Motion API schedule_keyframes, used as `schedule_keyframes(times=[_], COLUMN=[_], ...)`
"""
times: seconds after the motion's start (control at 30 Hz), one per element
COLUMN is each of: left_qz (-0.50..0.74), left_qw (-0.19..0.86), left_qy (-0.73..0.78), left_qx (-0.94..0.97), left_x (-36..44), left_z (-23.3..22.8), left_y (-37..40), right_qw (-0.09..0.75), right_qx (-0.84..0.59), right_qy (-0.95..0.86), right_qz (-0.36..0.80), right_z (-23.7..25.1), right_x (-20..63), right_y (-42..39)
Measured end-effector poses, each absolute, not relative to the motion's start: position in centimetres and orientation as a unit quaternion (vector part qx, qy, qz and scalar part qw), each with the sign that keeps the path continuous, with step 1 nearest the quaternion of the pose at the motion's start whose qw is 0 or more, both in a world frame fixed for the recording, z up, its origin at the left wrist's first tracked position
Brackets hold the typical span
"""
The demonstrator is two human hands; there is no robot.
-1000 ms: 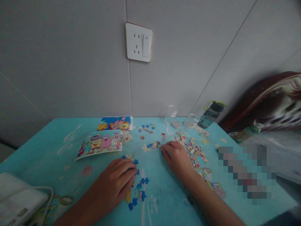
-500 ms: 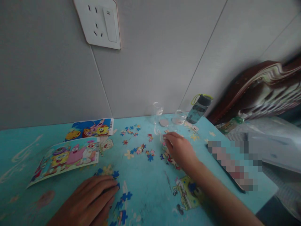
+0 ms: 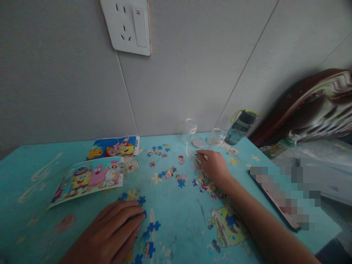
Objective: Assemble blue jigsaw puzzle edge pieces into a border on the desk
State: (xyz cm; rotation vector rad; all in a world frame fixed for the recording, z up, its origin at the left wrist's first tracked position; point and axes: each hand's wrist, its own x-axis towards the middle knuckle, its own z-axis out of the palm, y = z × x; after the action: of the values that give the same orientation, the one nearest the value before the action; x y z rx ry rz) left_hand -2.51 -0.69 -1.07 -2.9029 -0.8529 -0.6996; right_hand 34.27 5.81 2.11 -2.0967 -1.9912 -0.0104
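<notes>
Resting left hand [image 3: 115,229]: flat, fingers spread, on blue puzzle pieces [image 3: 150,229]
Right hand [image 3: 213,165]: curled over loose pieces [image 3: 205,179], possibly pinching one
Table [image 3: 33,168]: turquoise

Grey panelled wall [image 3: 192,66], white socket [image 3: 129,25] — turquoise table [image 3: 27,172]; dim light

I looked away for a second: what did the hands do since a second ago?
The right hand reached away from the blue pieces mid-table to the far pile of pieces near the glasses; whether it pinches one is unclear. The left hand stayed flat on the near blue pieces. The picture cards did not move.
</notes>
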Motion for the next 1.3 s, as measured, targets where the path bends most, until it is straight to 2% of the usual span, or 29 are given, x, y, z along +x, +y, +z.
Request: schedule_keyframes(times=[0.3,0.47,0.73,0.9,1.3], left_qz=[-0.239,-0.224,-0.219,-0.253,-0.274], left_qw=[0.026,0.021,0.021,-0.006,-0.037], left_qy=[-0.257,-0.265,-0.289,-0.337,-0.342], left_qx=[-0.936,-0.938,-0.932,-0.907,-0.898], left_x=[-2.6,-2.8,-2.4,-2.3,-1.5], left_z=[-1.1,-1.6,-0.1,0.6,1.3], left_y=[-0.3,-0.4,-0.3,-0.2,-0.7], right_qw=[0.205,0.195,0.135,0.142,0.196], right_qx=[-0.719,-0.700,-0.714,-0.720,-0.687], right_qy=[-0.664,-0.687,-0.687,-0.676,-0.685], right_qz=[-0.025,0.019,0.030,0.058,0.143], right_z=[3.0,2.5,3.0,2.4,2.9], right_x=[37.6,37.1,33.4,34.0,33.3], right_y=[3.1,2.1,5.9,6.8,6.8])
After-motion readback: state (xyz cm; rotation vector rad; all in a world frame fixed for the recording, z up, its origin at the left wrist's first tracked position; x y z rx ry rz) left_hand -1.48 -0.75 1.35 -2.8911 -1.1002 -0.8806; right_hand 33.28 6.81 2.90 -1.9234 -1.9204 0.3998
